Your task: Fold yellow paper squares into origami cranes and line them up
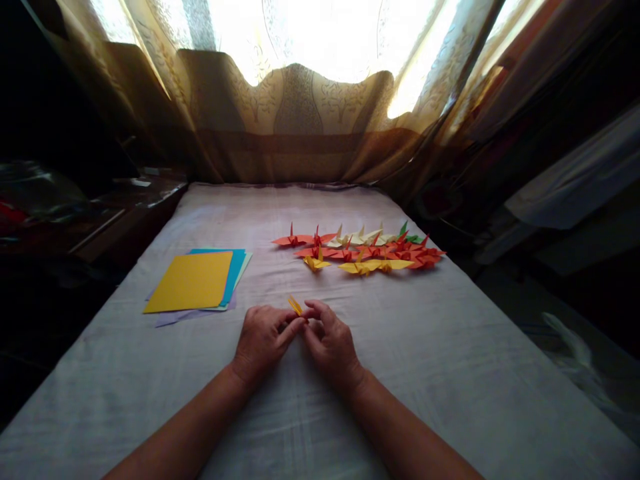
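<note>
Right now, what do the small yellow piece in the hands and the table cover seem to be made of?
The small yellow piece, pinched between left hand and right hand, looks like matte paper: thin, with sharp folded edges, like the stacked sheets. The table cover seems woven cloth, dull, with soft wrinkles and faint checks.

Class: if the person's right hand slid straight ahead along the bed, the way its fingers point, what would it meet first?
Probably the yellow paper cranes, nearest of the folded rows beyond the right hand; depth is uncertain.

My left hand (261,339) and right hand (330,341) pinch a small yellow folded paper (295,305) together. Beyond it, a row of paper cranes (363,251); left of it, a stack of coloured sheets (196,283) on the grey cloth (450,360).
</note>
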`<state>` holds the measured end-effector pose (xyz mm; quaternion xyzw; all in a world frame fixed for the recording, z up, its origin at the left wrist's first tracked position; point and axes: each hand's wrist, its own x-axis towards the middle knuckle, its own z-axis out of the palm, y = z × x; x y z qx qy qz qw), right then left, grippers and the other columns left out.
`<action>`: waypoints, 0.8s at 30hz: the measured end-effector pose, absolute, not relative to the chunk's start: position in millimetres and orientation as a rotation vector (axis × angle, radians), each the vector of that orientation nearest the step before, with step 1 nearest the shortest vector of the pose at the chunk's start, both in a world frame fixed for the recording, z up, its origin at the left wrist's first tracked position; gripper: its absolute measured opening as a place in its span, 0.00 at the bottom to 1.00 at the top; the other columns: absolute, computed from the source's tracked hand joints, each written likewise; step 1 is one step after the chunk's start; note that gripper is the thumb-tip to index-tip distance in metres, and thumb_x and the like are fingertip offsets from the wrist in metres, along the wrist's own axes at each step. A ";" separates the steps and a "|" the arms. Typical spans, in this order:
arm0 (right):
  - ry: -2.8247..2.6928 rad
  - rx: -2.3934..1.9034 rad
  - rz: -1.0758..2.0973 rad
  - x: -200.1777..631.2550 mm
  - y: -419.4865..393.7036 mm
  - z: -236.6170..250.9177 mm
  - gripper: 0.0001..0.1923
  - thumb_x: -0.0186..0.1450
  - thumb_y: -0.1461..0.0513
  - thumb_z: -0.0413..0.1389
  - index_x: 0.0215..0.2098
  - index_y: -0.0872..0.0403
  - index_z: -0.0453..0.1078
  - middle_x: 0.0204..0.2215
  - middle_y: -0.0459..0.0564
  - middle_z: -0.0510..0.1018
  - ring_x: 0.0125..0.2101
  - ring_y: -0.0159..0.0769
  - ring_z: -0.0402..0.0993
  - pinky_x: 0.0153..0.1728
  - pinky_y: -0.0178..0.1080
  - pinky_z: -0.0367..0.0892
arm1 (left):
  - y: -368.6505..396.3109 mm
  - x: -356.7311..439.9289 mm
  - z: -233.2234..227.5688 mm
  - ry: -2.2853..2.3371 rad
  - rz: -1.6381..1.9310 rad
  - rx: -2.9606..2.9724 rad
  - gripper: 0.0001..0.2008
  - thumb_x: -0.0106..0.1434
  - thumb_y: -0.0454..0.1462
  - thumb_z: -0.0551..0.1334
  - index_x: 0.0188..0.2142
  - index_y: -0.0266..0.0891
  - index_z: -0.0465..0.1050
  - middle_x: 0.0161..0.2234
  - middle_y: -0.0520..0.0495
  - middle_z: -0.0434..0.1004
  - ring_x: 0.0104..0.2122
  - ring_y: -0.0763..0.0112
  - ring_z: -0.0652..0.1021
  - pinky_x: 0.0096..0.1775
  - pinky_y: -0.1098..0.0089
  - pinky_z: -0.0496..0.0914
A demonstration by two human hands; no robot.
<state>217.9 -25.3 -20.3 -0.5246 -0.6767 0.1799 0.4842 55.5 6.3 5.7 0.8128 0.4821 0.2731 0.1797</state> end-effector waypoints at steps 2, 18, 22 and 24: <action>-1.665 -1.197 0.396 217.2 -25.8 -20.0 0.17 0.66 0.64 0.52 0.53 0.50 0.64 0.40 0.51 0.80 0.40 0.37 0.80 0.44 0.40 0.74 | 7.1 56.5 6.6 1.310 0.783 2.193 0.14 0.67 0.47 0.59 0.39 0.46 0.82 0.31 0.50 0.83 0.32 0.64 0.79 0.41 0.65 0.68; -1.692 -1.304 0.422 237.9 -12.6 -10.8 0.12 0.62 0.63 0.57 0.44 0.51 0.73 0.35 0.48 0.79 0.31 0.34 0.75 0.38 0.36 0.72 | 10.7 58.6 -0.6 1.194 0.837 1.791 0.21 0.63 0.42 0.59 0.54 0.40 0.69 0.30 0.51 0.84 0.30 0.66 0.82 0.37 0.68 0.74; -1.696 -1.378 0.482 234.8 -13.3 -12.0 0.11 0.61 0.65 0.57 0.42 0.51 0.74 0.33 0.46 0.79 0.28 0.31 0.74 0.34 0.33 0.71 | 8.7 58.2 -4.4 1.289 0.814 2.077 0.21 0.63 0.37 0.60 0.56 0.43 0.68 0.32 0.51 0.84 0.36 0.64 0.81 0.47 0.62 0.70; -1.705 -1.427 0.490 233.4 -13.4 -12.5 0.11 0.61 0.65 0.57 0.42 0.51 0.74 0.33 0.46 0.79 0.28 0.31 0.74 0.33 0.33 0.71 | 7.9 58.2 -6.7 1.332 0.826 2.179 0.20 0.62 0.36 0.61 0.54 0.43 0.70 0.35 0.49 0.83 0.39 0.61 0.80 0.48 0.60 0.69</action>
